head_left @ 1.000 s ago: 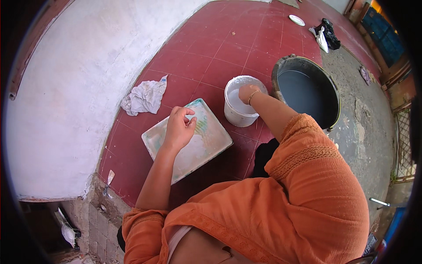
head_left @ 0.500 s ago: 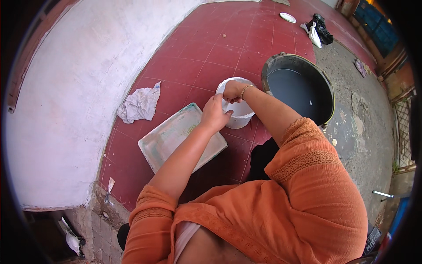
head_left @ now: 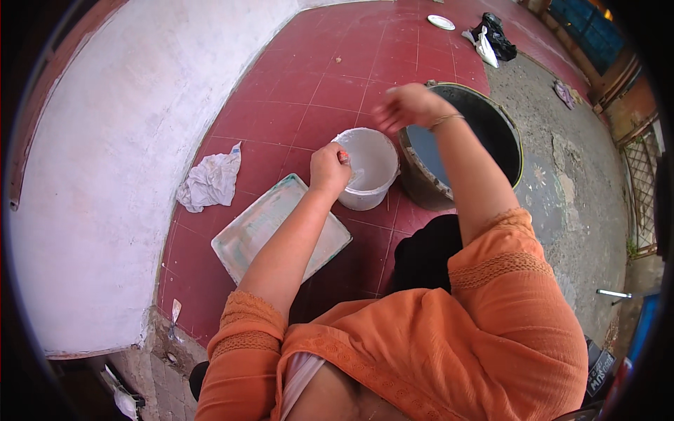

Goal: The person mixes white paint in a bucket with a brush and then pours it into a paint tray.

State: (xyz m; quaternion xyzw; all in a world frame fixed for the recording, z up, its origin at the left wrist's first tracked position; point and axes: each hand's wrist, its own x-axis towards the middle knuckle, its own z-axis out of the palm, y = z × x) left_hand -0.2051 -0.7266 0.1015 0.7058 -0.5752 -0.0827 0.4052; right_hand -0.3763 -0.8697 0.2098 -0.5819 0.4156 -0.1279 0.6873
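My left hand (head_left: 328,168) is closed on a small orange-handled tool (head_left: 343,158) at the near left rim of a white paint-smeared bucket (head_left: 368,195) holding pale material. The tool's other end is hard to make out. My right hand (head_left: 408,109) is raised over the far left rim of a large dark tub (head_left: 432,199) of grey-blue liquid; its slightly blurred fingers hang loosely apart, with nothing visible in them. A shallow white tray (head_left: 281,231), stained with pale green, lies on the red tiles below my left forearm.
A crumpled white cloth (head_left: 209,179) lies beside the white wall (head_left: 105,175), with a small scraper (head_left: 175,316) nearer me. Farther off are a white plate (head_left: 441,22), black and white bags (head_left: 495,38) and a purple cloth (head_left: 565,94). Rough concrete (head_left: 569,196) borders the tiles on the right.
Both hands met at the white bucket. My right hand has since lifted up and right toward the tub, while my left hand now grips the orange-handled tool at the bucket's rim.
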